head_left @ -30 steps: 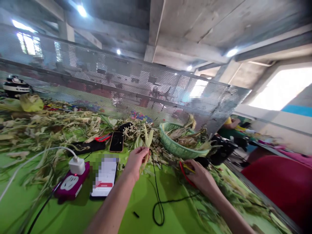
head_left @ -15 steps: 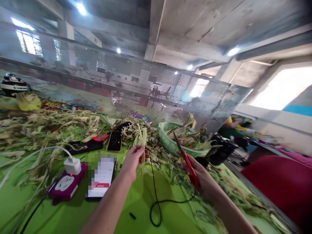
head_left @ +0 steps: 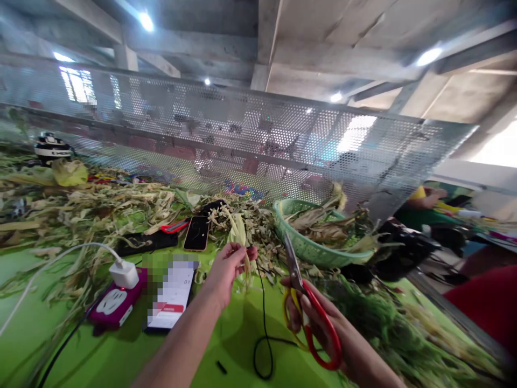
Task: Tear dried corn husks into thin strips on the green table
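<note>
My left hand [head_left: 231, 272] pinches a pale dried corn husk [head_left: 237, 233] between thumb and fingers, its leaves fanning upward. A thin black cord [head_left: 264, 312] runs down from beside these fingers and loops on the green tabletop [head_left: 234, 355]. In my right hand [head_left: 323, 323] is a pair of scissors [head_left: 297, 275] with one red and one yellow handle, fingers through the loops. Their blades point up and away, close together, apart from the husk. A green basket [head_left: 307, 248] with dry husks in it lies just beyond the scissors.
Left of my arm lie a phone with a lit screen [head_left: 172, 302], a dark phone [head_left: 196, 233] and a purple power strip [head_left: 117, 302] with a white charger. Husk scraps [head_left: 121, 210] cover the back. A perforated metal screen [head_left: 242, 140] stands behind. A person's arm [head_left: 430, 199] shows at right.
My right hand has turned the scissors so both handles show, and shifted slightly left. My left hand keeps the husk. The whole view has swung a little.
</note>
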A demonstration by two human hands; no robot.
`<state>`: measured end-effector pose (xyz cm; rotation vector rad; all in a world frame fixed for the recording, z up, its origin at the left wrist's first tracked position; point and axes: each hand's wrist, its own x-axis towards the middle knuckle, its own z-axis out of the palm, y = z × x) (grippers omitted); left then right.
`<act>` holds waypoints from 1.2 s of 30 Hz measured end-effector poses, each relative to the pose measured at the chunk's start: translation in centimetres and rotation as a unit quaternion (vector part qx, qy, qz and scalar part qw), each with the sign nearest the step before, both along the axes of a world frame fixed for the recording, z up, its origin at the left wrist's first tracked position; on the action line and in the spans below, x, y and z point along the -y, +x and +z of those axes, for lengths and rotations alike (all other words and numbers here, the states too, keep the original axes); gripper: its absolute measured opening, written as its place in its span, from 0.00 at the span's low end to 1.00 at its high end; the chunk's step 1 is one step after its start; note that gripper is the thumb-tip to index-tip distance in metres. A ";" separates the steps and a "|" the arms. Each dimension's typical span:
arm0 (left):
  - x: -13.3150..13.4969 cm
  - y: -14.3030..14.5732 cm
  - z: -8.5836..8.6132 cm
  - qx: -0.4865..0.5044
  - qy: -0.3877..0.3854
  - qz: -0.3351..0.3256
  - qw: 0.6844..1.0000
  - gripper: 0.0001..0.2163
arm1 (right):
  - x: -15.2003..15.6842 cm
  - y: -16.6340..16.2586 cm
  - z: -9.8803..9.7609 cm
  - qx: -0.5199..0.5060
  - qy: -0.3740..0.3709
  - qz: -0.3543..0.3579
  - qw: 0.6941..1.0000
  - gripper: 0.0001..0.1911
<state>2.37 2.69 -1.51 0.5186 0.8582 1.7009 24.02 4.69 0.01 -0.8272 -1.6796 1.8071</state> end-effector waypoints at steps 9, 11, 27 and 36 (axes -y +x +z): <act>-0.1 0.4 -0.5 0.005 0.015 -0.010 1.000 0.11 | 1.3 0.6 -2.2 0.021 -0.027 0.104 0.994 0.24; -0.1 0.5 -0.4 0.008 0.015 -0.013 1.000 0.10 | 1.2 0.9 -2.6 0.040 0.001 0.118 0.992 0.24; 0.3 1.0 0.6 0.049 0.038 -0.025 0.998 0.10 | 1.1 0.4 -2.7 0.037 0.020 0.097 0.994 0.22; 0.8 1.6 0.9 0.047 0.038 -0.064 0.996 0.09 | 1.4 0.5 -2.1 0.118 0.086 0.022 0.989 0.26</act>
